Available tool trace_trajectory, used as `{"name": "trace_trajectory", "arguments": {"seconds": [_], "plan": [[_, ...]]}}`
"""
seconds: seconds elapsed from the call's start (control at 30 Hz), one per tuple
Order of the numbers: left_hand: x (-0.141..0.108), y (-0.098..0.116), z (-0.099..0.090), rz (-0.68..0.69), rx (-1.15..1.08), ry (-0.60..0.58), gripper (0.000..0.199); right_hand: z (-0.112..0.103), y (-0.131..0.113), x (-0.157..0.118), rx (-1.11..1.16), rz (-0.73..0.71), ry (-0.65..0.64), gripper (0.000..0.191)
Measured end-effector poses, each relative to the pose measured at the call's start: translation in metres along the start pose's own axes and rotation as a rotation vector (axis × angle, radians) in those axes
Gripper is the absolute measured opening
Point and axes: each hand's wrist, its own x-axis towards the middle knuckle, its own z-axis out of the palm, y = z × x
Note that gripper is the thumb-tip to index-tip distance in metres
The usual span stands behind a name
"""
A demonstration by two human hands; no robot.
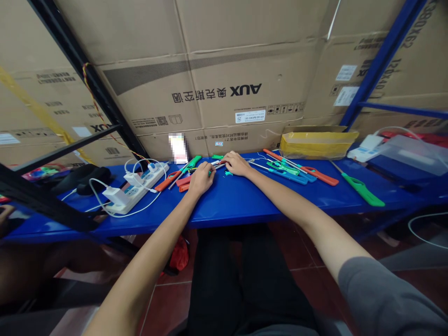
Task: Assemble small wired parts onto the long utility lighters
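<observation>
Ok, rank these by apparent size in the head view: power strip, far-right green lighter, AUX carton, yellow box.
1. AUX carton, by far
2. yellow box
3. power strip
4. far-right green lighter

That is apparent size only; they lie at different distances, so true sizes may compare differently.

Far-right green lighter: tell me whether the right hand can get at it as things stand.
Probably yes: only other lighters, lying flat, separate the right hand from the green lighter, and nothing covers it.
</observation>
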Motion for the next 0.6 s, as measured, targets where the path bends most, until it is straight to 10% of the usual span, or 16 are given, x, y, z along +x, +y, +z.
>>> {"name": "trace_trajectory", "arguments": {"seconds": [0.27, 0.6], "plan": [[0.000, 0.000, 0.003, 0.096, 0.024, -0.128, 0.014, 0.004, 0.003, 0.000, 0.019, 0.022, 0.027, 0.039], [0.036, -0.021, 0.003, -0.015, 0.025, 0.024, 0.016, 0.006, 0.006, 0.003, 0.025, 0.018, 0.013, 0.037]]}}
